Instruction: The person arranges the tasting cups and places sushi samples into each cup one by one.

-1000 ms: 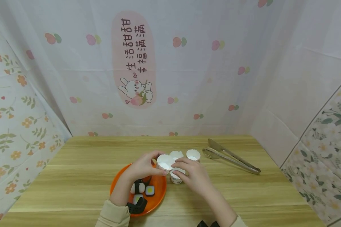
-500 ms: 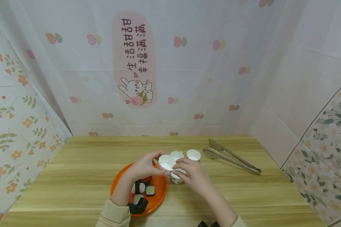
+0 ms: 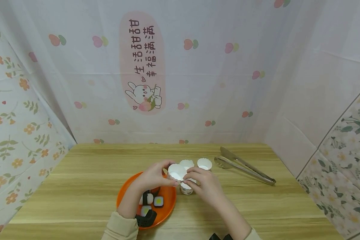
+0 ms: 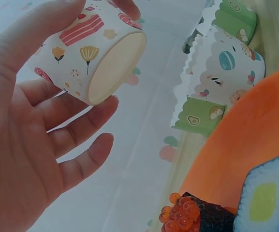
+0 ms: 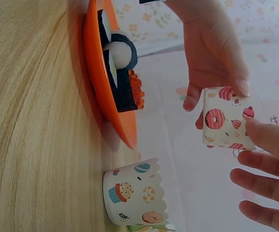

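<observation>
My left hand grips a white paper baking cup with pink cake and flower prints, thumb at the near side and fingers round the far side. From the right, my right hand pinches the same cup; its thumb lies on the printed wall in the right wrist view, other fingers spread below. The cup is held in the air, its pale base tilted into sight in the left wrist view. Other baking cups stand on the table: a pastry-printed one and green avocado-printed ones.
Left of the cups sits an orange plate bearing sushi pieces, among them a square roll and a roe-topped one. Metal tongs lie at the back right of the wooden table. Patterned curtains hang behind.
The held baking cup has shifted slightly to the right with my left hand. My right hand stays nearly still, and the standing cups, plate and tongs keep their places.
</observation>
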A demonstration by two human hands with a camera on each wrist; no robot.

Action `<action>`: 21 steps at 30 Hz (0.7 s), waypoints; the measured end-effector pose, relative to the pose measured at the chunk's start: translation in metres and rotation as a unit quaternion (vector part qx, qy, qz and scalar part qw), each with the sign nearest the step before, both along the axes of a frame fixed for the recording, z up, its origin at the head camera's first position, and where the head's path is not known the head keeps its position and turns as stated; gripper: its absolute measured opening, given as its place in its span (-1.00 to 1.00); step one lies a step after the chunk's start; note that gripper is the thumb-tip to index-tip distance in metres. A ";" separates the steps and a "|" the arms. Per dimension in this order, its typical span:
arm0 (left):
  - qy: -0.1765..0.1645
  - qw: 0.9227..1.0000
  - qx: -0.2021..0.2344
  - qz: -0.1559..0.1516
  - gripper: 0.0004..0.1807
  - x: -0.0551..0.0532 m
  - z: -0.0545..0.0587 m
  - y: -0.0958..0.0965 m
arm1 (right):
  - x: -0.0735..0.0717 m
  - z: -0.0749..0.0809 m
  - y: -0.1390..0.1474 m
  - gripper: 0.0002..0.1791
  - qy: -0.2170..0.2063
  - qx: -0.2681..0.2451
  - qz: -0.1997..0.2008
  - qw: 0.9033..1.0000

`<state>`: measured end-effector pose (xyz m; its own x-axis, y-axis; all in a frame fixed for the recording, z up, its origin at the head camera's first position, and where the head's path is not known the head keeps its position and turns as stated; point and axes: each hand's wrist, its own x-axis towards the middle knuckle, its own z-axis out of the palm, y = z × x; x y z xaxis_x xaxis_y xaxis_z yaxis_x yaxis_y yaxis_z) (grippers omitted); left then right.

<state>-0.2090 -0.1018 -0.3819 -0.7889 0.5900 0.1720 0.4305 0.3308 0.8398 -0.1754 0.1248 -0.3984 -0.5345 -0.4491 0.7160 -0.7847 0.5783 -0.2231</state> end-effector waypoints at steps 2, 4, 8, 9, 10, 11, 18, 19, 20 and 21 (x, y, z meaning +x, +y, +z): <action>0.000 1.000 -0.002 0.000 -0.41 0.000 0.000 0.000 | 0.000 0.000 0.000 -0.86 0.001 0.000 0.000 1.000; 0.003 1.000 -0.005 -0.001 -0.41 0.001 -0.001 0.000 | 0.000 0.000 0.000 -0.86 0.002 0.000 0.001 1.000; 0.011 1.000 -0.011 -0.001 -0.40 0.002 -0.001 0.000 | -0.001 0.000 0.000 -0.85 0.003 0.000 0.000 1.000; 0.012 1.000 -0.012 0.000 -0.39 0.002 -0.001 0.000 | -0.001 0.000 0.000 -0.85 0.003 -0.001 0.001 1.000; 0.012 1.000 -0.013 0.000 -0.39 0.003 0.000 0.000 | 0.000 0.000 0.000 -0.85 0.003 -0.002 0.001 1.000; 0.013 1.000 -0.015 0.000 -0.38 0.003 0.000 0.000 | 0.000 0.000 0.000 -0.85 0.003 -0.002 0.002 1.000; 0.013 0.999 -0.035 0.007 -0.30 0.004 0.003 -0.002 | 0.001 0.001 0.002 -0.85 0.021 0.001 -0.004 1.000; 0.013 0.999 -0.036 0.006 -0.31 0.005 0.003 -0.002 | 0.002 0.002 0.003 -0.84 0.025 0.002 -0.004 1.000; 0.013 0.999 -0.035 0.004 -0.32 0.005 0.003 -0.003 | 0.002 0.002 0.004 -0.84 0.030 0.002 -0.004 1.000; 0.013 0.999 -0.033 0.002 -0.34 0.005 0.004 -0.004 | 0.002 0.002 0.004 -0.84 0.033 0.002 -0.005 0.999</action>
